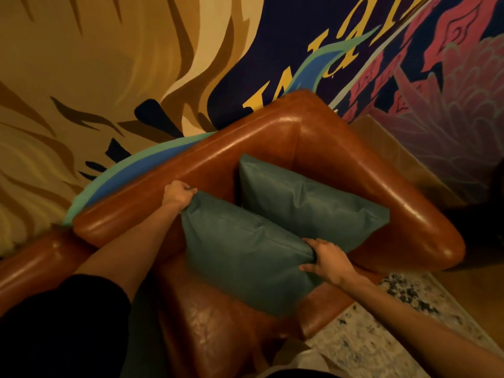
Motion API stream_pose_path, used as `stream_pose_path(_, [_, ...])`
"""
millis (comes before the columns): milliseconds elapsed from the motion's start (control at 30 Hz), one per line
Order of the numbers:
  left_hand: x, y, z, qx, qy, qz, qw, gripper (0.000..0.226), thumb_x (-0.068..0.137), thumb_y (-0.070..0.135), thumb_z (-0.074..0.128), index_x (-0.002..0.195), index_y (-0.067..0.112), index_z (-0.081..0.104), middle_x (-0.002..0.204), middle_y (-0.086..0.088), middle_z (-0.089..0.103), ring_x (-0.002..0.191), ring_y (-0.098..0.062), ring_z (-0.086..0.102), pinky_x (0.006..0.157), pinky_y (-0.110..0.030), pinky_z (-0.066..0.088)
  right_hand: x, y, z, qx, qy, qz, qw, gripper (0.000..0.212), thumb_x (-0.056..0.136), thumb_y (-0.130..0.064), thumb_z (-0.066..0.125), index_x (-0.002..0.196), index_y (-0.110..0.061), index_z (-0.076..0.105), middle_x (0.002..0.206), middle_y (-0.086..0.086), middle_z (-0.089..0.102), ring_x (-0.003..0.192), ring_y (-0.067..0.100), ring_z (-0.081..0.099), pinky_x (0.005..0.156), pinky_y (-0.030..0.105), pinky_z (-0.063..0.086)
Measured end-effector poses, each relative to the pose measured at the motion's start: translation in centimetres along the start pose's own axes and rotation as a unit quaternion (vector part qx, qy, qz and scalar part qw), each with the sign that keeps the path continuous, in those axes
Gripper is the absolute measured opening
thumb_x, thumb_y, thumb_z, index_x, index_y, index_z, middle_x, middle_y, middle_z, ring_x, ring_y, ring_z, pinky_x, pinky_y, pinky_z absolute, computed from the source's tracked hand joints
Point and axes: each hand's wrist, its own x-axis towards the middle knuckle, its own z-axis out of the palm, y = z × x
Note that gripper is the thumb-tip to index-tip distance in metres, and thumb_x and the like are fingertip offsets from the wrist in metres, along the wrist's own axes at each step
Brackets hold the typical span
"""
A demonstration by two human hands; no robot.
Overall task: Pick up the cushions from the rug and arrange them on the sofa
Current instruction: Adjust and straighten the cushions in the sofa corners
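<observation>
Holding a teal cushion [245,249] by two opposite corners, the person is leaning over the brown leather sofa [245,140] and setting it down on the seat. The left hand [177,193] is clenching the cushion's upper corner close to the top of the sofa back, its grip closed tight around a pinch of fabric. The right hand [324,261] is grasping the opposite corner, thumb on top and fingers wrapped underneath, pressing the cover into a fold. Gripping diagonal corners is probably keeping the soft cushion stretched flat, so it can be steered into place without sagging.

A second teal cushion [313,203] is already sitting in the sofa's corner, propped against the backrest and the armrest [409,214]. The held cushion is overlapping its lower edge, just beside it, so the pair appear to be going in side by side along the back. The held one is tilting toward the backrest, though whether it is resting fully on the seat or partly hanging from the hands is hard to tell.

A pale patterned rug [381,328] is showing at the lower right, with no cushion visible on the part in view. A painted mural wall [109,77] is running behind the sofa. Judging by this, the arranging step is well along, with the placement needing a final nudge upright before release.
</observation>
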Motion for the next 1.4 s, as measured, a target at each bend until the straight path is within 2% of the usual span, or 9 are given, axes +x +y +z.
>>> stream_pose_path(200, [-1.2,-3.1,1.9,-0.062,0.011,-0.056,0.996,0.034,0.085,0.03,0.069,0.109,0.006,0.066,0.117,-0.015,0.066,0.109,-0.03,0.06,0.093,-0.033,0.047,0.2,-0.8,1.4,-0.028,-0.035,0.037,0.998,0.093,0.072,-0.056,0.071,0.148,-0.029,0.025,0.136,0.005,0.045,0.124,0.03,0.047,0.101,0.045,0.04])
stream_pose_path(400, [-1.4,-2.8,1.9,-0.093,0.056,0.005,0.994,0.028,0.087,0.018,0.068,0.107,-0.001,0.071,0.112,-0.019,0.069,0.107,-0.029,0.063,0.094,-0.031,0.047,0.1,-0.5,1.2,-0.03,-0.023,0.035,0.999,0.094,0.075,-0.059,0.067,0.149,-0.028,0.02,0.138,0.004,0.042,0.126,0.028,0.044,0.104,0.043,0.038])
stream_pose_path(500, [-1.9,-2.5,2.0,-0.137,0.072,-0.024,0.988,0.027,0.086,0.015,0.067,0.111,0.003,0.07,0.117,-0.017,0.068,0.111,-0.027,0.061,0.097,-0.027,0.044,-0.1,-0.6,1.4,-0.033,-0.019,0.032,0.999,0.095,0.076,-0.06,0.065,0.15,-0.027,0.018,0.137,0.004,0.041,0.125,0.028,0.044,0.104,0.044,0.038])
stream_pose_path(700, [-5.6,-4.9,1.5,-0.149,-0.02,-0.013,0.989,0.067,0.082,0.015,0.071,0.142,0.016,0.042,0.142,-0.008,0.049,0.128,-0.025,0.05,0.106,-0.03,0.04,-0.4,-1.5,1.6,-0.047,-0.024,0.027,0.998,0.101,0.075,-0.06,0.065,0.152,-0.024,0.011,0.136,0.007,0.037,0.125,0.03,0.041,0.104,0.047,0.038])
stream_pose_path(800, [-7.5,-6.9,2.5,-0.241,-0.068,-0.068,0.966,0.082,0.082,0.025,0.073,0.149,0.025,0.026,0.152,-0.001,0.038,0.13,-0.024,0.047,0.091,-0.043,0.053,-0.1,-2.2,1.1,-0.049,-0.038,-0.007,0.998,0.099,0.076,-0.055,0.068,0.152,-0.023,0.013,0.137,0.006,0.039,0.126,0.028,0.042,0.106,0.044,0.038])
stream_pose_path(900, [-7.2,-7.2,2.2,-0.257,-0.035,-0.118,0.959,0.092,0.079,0.044,0.072,0.151,0.029,0.017,0.149,0.001,0.041,0.127,-0.026,0.05,0.069,-0.036,0.056,-0.1,-3.2,1.3,-0.06,-0.019,-0.074,0.995,0.086,0.079,-0.049,0.066,0.15,-0.024,0.024,0.13,0.001,0.043,0.12,0.023,0.045,0.104,0.039,0.038])
stream_pose_path(1133, [-5.2,-7.1,-0.8,-0.218,0.076,-0.136,0.963,0.043,0.083,0.026,0.071,0.125,0.021,0.061,0.118,-0.011,0.067,0.097,-0.028,0.067,0.067,-0.039,0.06,-1.1,-4.2,1.4,-0.113,0.056,-0.129,0.984,0.077,0.084,-0.047,0.062,0.149,-0.024,0.028,0.128,0.001,0.044,0.115,0.021,0.046,0.098,0.034,0.038])
stream_pose_path(1300, [-4.8,-7.0,-1.4,-0.273,0.04,-0.149,0.949,0.041,0.086,0.013,0.065,0.126,0.017,0.058,0.115,-0.015,0.066,0.091,-0.028,0.066,0.071,-0.042,0.058,-1.0,-4.9,1.5,-0.12,0.081,-0.092,0.985,0.08,0.082,-0.047,0.065,0.148,-0.024,0.028,0.129,0.003,0.045,0.115,0.023,0.046,0.1,0.035,0.039])
stream_pose_path(1400, [-5.7,-8.1,-0.6,-0.258,-0.008,-0.16,0.953,0.057,0.084,0.008,0.064,0.137,0.019,0.046,0.129,-0.011,0.058,0.106,-0.027,0.061,0.072,-0.04,0.057,-0.6,-5.5,2.5,-0.124,0.037,-0.065,0.989,0.087,0.078,-0.049,0.068,0.148,-0.025,0.023,0.133,0.005,0.041,0.12,0.026,0.044,0.103,0.039,0.039])
